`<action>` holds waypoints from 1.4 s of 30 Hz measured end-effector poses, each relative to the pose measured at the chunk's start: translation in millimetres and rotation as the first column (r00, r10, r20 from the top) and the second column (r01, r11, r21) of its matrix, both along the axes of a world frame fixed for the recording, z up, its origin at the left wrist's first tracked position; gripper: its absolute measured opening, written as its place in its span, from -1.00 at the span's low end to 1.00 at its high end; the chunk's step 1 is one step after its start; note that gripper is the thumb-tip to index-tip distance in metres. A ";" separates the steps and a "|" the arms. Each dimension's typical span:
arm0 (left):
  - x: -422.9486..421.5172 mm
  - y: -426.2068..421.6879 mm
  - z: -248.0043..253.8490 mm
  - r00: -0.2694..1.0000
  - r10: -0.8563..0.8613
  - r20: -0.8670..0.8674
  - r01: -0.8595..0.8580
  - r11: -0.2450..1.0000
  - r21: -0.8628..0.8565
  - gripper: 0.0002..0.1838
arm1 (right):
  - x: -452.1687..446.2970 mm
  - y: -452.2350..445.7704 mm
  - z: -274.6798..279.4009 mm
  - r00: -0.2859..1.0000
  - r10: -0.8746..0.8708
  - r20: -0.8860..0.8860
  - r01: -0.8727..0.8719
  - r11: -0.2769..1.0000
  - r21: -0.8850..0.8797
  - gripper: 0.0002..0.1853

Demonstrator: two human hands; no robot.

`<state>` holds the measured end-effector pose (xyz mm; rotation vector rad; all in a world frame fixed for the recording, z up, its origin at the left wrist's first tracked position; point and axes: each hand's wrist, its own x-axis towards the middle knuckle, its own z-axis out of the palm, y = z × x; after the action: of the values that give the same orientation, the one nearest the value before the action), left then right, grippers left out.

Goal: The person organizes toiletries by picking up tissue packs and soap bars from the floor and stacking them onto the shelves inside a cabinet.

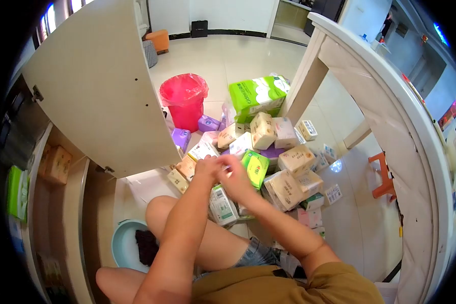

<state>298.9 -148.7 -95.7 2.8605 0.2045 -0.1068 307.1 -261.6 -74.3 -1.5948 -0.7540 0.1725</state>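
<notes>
My left hand (206,170) and my right hand (232,175) meet in front of me, above a heap of packaged tissues. My right hand is smeared by motion, and the left fingers are partly hidden, so I cannot see whether anything is between them. Just right of my right hand lies a bright green tissue pack (256,167). A white and green pack (223,206) sits below my wrists. Beige tissue packs (284,189) are piled to the right. Behind my hands are a white pack with a yellow edge (203,150) and another beige pack (263,130).
An open cabinet door (93,91) stands at left, beside shelves holding a beige pack (59,164) and a green pack (16,195). A blue basin (117,242) with a dark cloth is near my knee. Beyond stand a pink bin (186,109), a large green package (258,96) and a white table (359,66).
</notes>
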 end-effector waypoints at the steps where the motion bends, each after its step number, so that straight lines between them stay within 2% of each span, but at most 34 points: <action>1: 3.2 -0.9 -4.1 1.000 0.008 0.006 -0.008 1.000 0.002 -0.79 | 25.0 -1.5 -19.3 0.988 -0.136 0.071 0.140 0.988 -0.061 -0.70; 3: 13.6 -2.3 -15.7 0.996 0.007 -0.086 0.005 0.992 0.130 -0.78 | 63.4 -7.4 -37.8 0.915 -0.371 0.158 0.389 0.916 -0.101 -0.60; 5: 16.7 -6.4 -10.5 0.997 0.059 -0.059 -0.060 0.998 -0.008 -0.75 | 84.6 -10.4 -34.7 0.782 -0.616 -0.099 0.584 0.779 -0.229 -0.44; 6: 18.7 -9.3 -3.3 0.989 0.108 -0.101 -0.117 0.989 -0.093 -0.71 | 93.9 -9.9 -35.1 0.719 -0.664 -0.207 0.620 0.747 -0.241 -0.37; 7: 20.8 -11.5 3.6 0.978 0.151 -0.146 -0.176 0.969 -0.174 -0.64 | 104.6 -9.2 -39.7 0.643 -0.700 -0.311 0.652 0.713 -0.258 -0.30; 8: 24.3 -12.1 -2.3 0.979 0.178 -0.096 -0.196 0.949 -0.247 -0.64 | 122.2 -7.7 -57.7 0.648 -0.695 -0.311 0.649 0.718 -0.252 -0.30; 10: 28.3 -15.7 1.8 0.970 0.214 -0.115 -0.239 0.925 -0.295 -0.64 | 158.5 -1.9 -100.8 0.402 -0.702 -0.588 0.729 0.634 -0.258 -0.23; 11: 30.0 -16.5 3.6 0.960 0.244 -0.140 -0.278 0.896 -0.345 -0.64 | 157.8 0.1 -93.7 0.407 -0.697 -0.591 0.727 0.639 -0.252 -0.23; 13: 32.4 -14.3 1.3 0.958 0.254 -0.137 -0.288 0.862 -0.418 -0.63 | 151.8 4.4 -74.3 0.246 -0.703 -0.667 0.752 0.573 -0.326 -0.19; 15: 33.9 -13.2 -0.8 0.951 0.279 -0.136 -0.310 0.836 -0.453 -0.62 | 151.8 7.7 -69.1 0.259 -0.717 -0.647 0.753 0.570 -0.330 -0.19; 17: 34.4 -12.9 -1.4 0.947 0.297 -0.120 -0.318 0.827 -0.463 -0.62 | 148.9 8.8 -61.1 0.251 -0.835 -0.490 0.769 0.479 -0.423 -0.20; 20: 38.7 -11.5 -11.9 0.938 0.343 -0.044 -0.318 0.805 -0.501 -0.65 | 167.1 12.6 -84.0 0.235 -0.830 -0.506 0.817 0.451 -0.360 -0.24; 23: 35.6 -12.9 -9.2 0.933 0.358 -0.022 -0.317 0.794 -0.519 -0.66 | 161.3 19.3 -66.1 0.213 -0.826 -0.522 0.830 0.435 -0.348 -0.22; 25: 33.3 -11.4 -10.2 0.927 0.375 -0.020 -0.328 0.783 -0.529 -0.66 | 159.1 21.8 -57.3 0.152 -0.925 -0.350 0.793 0.325 -0.516 -0.21; 26: 31.6 -9.4 -10.7 0.922 0.386 -0.028 -0.338 0.769 -0.543 -0.66 | 157.0 19.7 -56.5 0.215 -0.904 -0.370 0.791 0.384 -0.477 -0.23; 27: 28.8 -6.9 -6.8 0.920 0.392 -0.024 -0.342 0.770 -0.539 -0.66 | 156.8 18.2 -56.0 0.222 -0.900 -0.375 0.789 0.392 -0.473 -0.23; 29: 23.5 -3.2 1.5 0.904 0.425 -0.049 -0.384 0.754 -0.533 -0.66 | 156.6 15.5 -54.4 0.277 -0.878 -0.390 0.720 0.459 -0.521 -0.30; 31: 20.7 3.1 -1.4 0.900 0.435 -0.011 -0.366 0.742 -0.561 -0.66 | 150.5 13.2 -55.5 0.311 -0.881 -0.357 0.744 0.460 -0.486 -0.31; 33: 17.4 6.4 2.2 0.895 0.444 -0.044 -0.383 0.715 -0.585 -0.62 | 141.8 9.3 -59.5 0.360 -0.889 -0.283 0.788 0.452 -0.418 -0.31; 34: 15.0 6.4 7.2 0.893 0.448 -0.039 -0.384 0.715 -0.584 -0.62 | 137.0 9.2 -63.6 0.408 -0.782 -0.470 0.832 0.531 -0.161 -0.39; 35: 12.5 6.0 12.5 0.889 0.457 -0.019 -0.374 0.703 -0.605 -0.55 | 132.1 5.4 -66.7 0.413 -0.779 -0.472 0.830 0.535 -0.157 -0.39; 37: 10.4 6.1 17.8 0.881 0.472 0.008 -0.365 0.691 -0.624 -0.48 | 113.2 -2.8 -56.7 0.613 -0.488 -0.622 0.694 0.708 0.128 -0.50; 38: 12.9 7.3 15.6 0.850 0.520 0.087 -0.330 0.653 -0.681 -0.37 | 103.9 -4.5 -54.9 0.660 -0.421 -0.622 0.653 0.731 0.199 -0.61; 39: 14.3 9.6 15.8 0.806 0.569 0.162 -0.287 0.616 -0.733 -0.26 | 96.7 -6.5 -52.0 0.668 -0.410 -0.621 0.644 0.737 0.206 -0.61; 40: 15.9 15.2 17.0 0.807 0.544 0.230 -0.202 0.620 -0.758 -0.04 | 90.4 -8.4 -48.4 0.721 -0.259 -0.643 0.546 0.783 0.297 -0.64; 41: 15.7 19.0 17.0 0.799 0.552 0.238 -0.206 0.623 -0.754 -0.04 | 85.1 -9.2 -44.4 0.755 -0.102 -0.648 0.443 0.808 0.389 -0.67; 42: 6.1 17.5 41.2 0.791 0.575 0.211 -0.199 0.567 -0.799 0.02 | 77.2 -9.3 -34.9 0.798 0.004 -0.602 0.320 0.845 0.429 -0.70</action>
<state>305.0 -131.2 -54.6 1.8557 0.5643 0.4720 384.2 -270.9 -109.2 -0.9893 -0.1387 0.2919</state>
